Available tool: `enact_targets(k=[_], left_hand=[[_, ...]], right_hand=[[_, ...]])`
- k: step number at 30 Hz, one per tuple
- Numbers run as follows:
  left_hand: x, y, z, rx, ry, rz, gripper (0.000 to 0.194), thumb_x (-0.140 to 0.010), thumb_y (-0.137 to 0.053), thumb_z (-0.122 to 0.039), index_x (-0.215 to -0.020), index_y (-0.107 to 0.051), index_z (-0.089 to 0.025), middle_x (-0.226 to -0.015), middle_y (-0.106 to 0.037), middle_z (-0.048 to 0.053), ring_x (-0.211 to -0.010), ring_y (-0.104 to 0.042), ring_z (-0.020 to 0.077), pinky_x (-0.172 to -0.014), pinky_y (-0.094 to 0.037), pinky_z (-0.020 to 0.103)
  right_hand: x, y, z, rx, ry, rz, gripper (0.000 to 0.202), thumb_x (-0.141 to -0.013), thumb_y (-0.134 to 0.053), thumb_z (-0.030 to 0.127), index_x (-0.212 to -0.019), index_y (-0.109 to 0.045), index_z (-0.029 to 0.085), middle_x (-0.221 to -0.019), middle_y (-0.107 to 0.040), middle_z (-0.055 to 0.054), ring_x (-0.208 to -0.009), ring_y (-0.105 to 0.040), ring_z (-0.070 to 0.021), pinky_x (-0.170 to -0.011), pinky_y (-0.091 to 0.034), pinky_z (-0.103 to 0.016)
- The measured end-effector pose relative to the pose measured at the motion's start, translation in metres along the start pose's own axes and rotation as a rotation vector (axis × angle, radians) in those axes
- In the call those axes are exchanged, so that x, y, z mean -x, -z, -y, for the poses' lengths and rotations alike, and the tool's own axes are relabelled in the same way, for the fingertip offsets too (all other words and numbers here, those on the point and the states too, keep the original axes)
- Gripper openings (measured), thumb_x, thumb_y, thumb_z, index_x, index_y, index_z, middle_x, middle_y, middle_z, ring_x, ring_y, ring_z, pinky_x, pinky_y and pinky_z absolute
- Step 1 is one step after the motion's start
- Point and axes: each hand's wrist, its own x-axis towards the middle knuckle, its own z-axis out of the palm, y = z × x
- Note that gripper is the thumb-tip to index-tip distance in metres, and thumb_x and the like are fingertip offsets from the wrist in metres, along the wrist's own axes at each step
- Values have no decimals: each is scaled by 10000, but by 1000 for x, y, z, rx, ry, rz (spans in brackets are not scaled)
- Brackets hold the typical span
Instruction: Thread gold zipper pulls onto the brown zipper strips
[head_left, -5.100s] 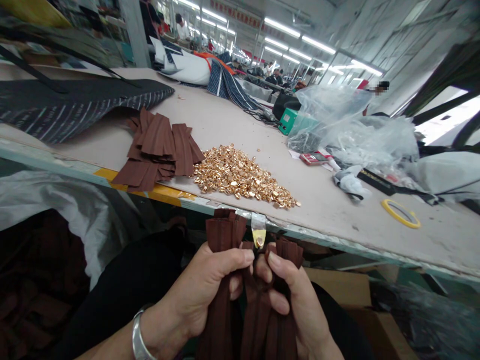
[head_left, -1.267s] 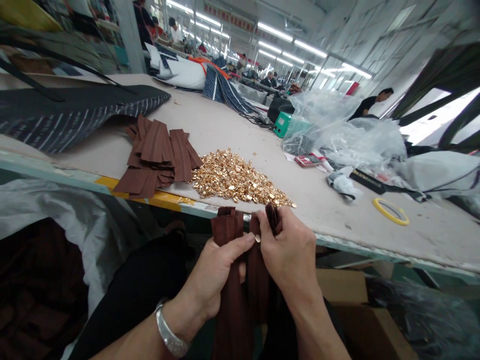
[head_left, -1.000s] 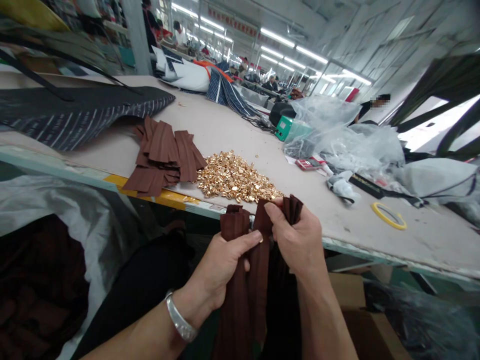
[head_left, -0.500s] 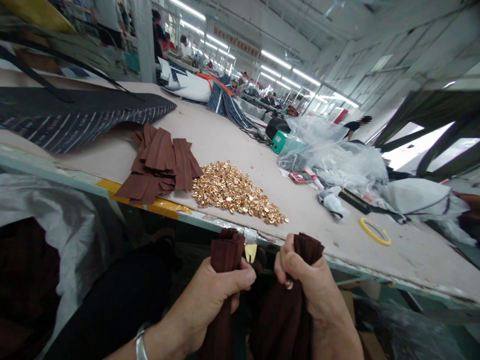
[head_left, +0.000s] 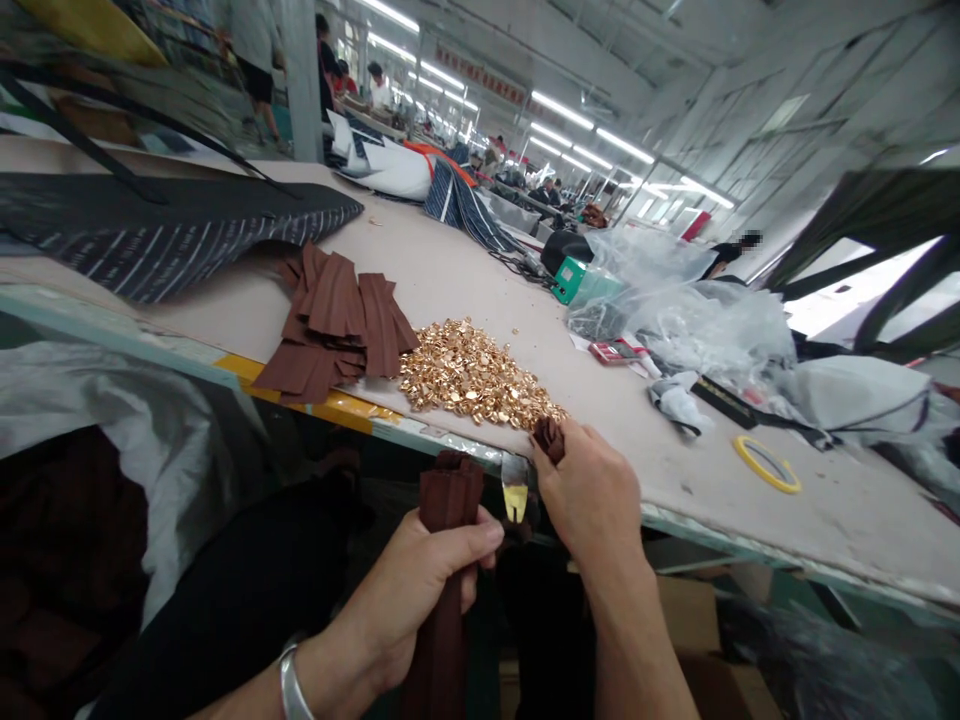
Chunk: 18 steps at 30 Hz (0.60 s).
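My left hand (head_left: 442, 560) is wrapped round an upright bundle of brown strips (head_left: 451, 495) in front of the table edge. My right hand (head_left: 592, 480) is closed on a folded brown strip (head_left: 550, 438) at the near right end of a pile of small gold metal pieces (head_left: 472, 375). Left of that pile lie more brown strips (head_left: 330, 320), fanned out on the table (head_left: 442, 260). Between my hands, a metal tab with a yellow lower part (head_left: 514, 500) sticks out from the table edge.
Dark striped fabric (head_left: 180, 240) covers the table's left part. At the right are a green box (head_left: 568, 280), clear plastic bags (head_left: 697, 310), a yellow tape ring (head_left: 766, 465) and a dark strip (head_left: 726, 402). People stand in the background.
My right hand has moved up and inward to the gold pile, and the brown material that hung below it is out of view. My left hand has barely moved.
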Motion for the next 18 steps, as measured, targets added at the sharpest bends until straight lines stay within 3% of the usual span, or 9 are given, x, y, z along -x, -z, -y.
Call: enact_targets(k=[3,7,9,14,18], left_hand=[[0,1,1,87,64,34,192,-742,-712,-308,-729,-606,-149,-561,-520,-40,-423,-336,46,-436,-239,198],[0,0,6,141,113,108,268,-777,-698,-388,-711,-624,-140,-460,-426,-62,-409,-294,53,-438,-237,205],[-1,-1,8,172,114,123,250,-768,-711,-382,-742,-629,-148,-452,-416,-67,-415,-306,61,-442,-258,205],[-1,-4,9,209,87,119,186,-734,-744,-286,-801,-645,-145,-482,-451,-61,-432,-345,60,-449,-300,191],[-3,-6,12,205,51,79,204,-719,-758,-298,-778,-624,-156,-459,-447,-64,-428,-352,62,-449,-299,190]], right_hand=[[13,9,-6,-309,56,-4,178,-891,-576,285,-763,-636,177,-699,-658,-37,-626,-616,-197,-574,-416,-294],[42,24,-10,-771,128,216,101,-885,-611,260,-826,-673,205,-692,-681,14,-598,-626,-140,-568,-473,-227],[54,26,-9,-852,136,255,61,-860,-652,254,-831,-677,207,-685,-683,21,-573,-617,-129,-549,-475,-216],[68,14,-6,-922,26,184,126,-855,-674,278,-763,-664,193,-661,-657,6,-579,-605,-140,-516,-464,-227],[71,6,-9,-933,185,78,112,-887,-605,135,-896,-692,204,-789,-666,-20,-694,-640,-141,-618,-514,-233]])
